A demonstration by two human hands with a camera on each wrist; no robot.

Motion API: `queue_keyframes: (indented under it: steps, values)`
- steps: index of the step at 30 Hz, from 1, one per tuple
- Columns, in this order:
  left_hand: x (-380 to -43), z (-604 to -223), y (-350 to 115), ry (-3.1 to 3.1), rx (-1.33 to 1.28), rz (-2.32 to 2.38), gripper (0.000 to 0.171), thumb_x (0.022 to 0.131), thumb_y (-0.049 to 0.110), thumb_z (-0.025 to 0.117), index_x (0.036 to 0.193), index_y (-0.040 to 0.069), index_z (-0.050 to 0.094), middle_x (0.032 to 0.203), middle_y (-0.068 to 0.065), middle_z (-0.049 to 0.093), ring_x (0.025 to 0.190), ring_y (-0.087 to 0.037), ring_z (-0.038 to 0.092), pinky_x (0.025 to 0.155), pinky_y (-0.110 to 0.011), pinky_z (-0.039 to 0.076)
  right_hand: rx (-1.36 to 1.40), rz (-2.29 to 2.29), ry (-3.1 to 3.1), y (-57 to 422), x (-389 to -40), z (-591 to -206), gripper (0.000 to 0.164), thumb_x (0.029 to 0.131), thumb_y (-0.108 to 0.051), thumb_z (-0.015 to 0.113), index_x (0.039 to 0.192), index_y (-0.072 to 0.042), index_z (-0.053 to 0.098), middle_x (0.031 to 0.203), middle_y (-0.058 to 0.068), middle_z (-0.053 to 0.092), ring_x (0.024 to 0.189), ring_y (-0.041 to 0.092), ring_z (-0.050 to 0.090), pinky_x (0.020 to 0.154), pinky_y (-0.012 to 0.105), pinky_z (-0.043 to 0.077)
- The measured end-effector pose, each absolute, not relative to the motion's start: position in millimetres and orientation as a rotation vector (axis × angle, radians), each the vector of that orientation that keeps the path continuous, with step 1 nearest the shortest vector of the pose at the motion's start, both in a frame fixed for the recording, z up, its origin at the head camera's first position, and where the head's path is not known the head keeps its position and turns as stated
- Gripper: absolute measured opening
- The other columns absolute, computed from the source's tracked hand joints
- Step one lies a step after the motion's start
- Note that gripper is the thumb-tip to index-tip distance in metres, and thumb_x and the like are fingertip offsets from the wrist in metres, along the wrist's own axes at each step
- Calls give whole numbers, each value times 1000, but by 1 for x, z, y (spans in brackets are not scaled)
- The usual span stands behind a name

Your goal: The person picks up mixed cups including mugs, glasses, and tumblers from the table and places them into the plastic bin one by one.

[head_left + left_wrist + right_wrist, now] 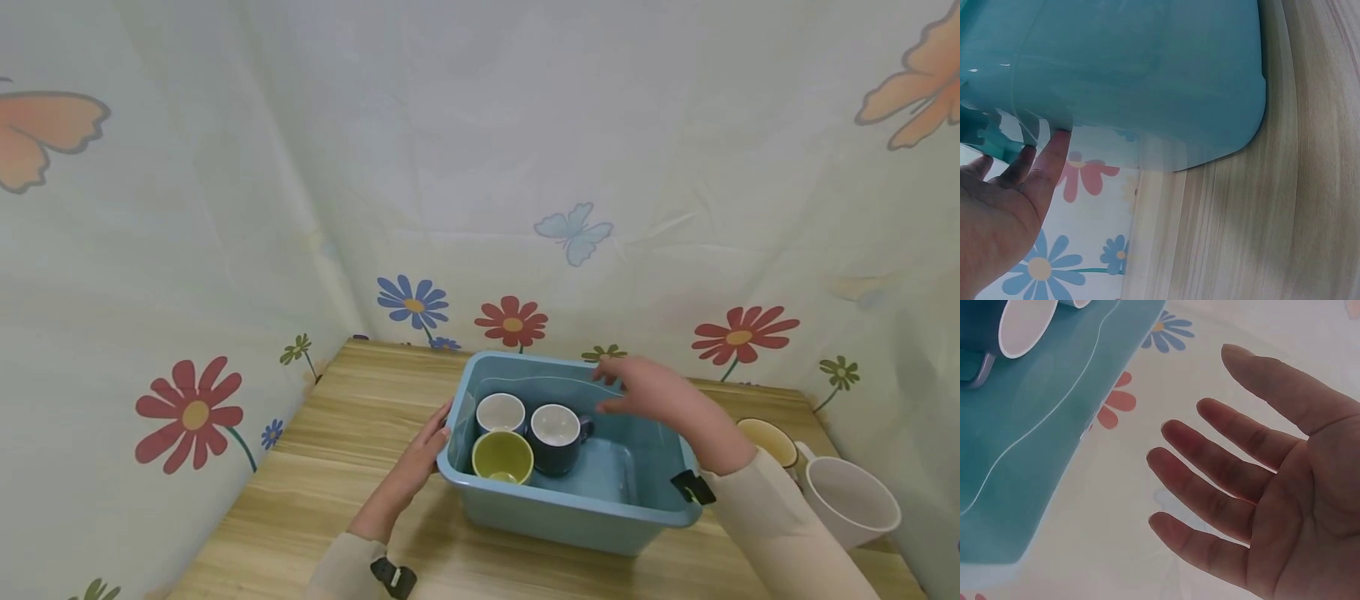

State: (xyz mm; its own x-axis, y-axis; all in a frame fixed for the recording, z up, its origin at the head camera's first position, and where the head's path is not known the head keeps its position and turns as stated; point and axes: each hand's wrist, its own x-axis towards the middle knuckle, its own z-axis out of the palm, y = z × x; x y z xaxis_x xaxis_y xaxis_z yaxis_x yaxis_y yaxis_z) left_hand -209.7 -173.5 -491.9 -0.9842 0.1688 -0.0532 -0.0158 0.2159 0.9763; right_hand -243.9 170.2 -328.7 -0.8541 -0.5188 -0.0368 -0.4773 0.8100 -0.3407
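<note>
Tabletop [315, 467], wood-grained, bearing blue plastic tub [540, 521] between both hands. Left hand [416, 465] at tub's left end, fingers extended, touching outer wall. Right hand [645, 387] loose, free, hovering by far rim. White mug [851, 504] outside, right. Inside, left: dark mug [555, 446], green cup [502, 458], white-lined cup [501, 412] clustered.

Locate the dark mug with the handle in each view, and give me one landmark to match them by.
Head: the dark mug sits right of centre, low in the picture.
Left wrist: not in this picture.
Right wrist: top-left corner, cut off by the frame edge.
Landmark in all three: the blue tub.
</note>
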Motion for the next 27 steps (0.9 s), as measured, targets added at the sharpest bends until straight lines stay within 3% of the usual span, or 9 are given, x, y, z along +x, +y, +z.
queue_keyframes:
  steps: [10,27]
  values:
    - [-210,-490,-173,2335,193,1871,57,111,33,34,164,16,23,170,-22,22,148,-51,37,107,-61,49,-705,-581,2880,195,-233,-334,46,87,-22,80,124,1,67,116,22,72,107,39,68,89,52,60]
    - [-208,-489,-173,2337,150,1868,56,110,36,36,163,20,27,171,-18,24,148,-49,39,106,-60,50,-586,-621,2966,240,-216,-350,58,89,-29,77,133,5,59,126,29,67,110,46,65,87,59,58]
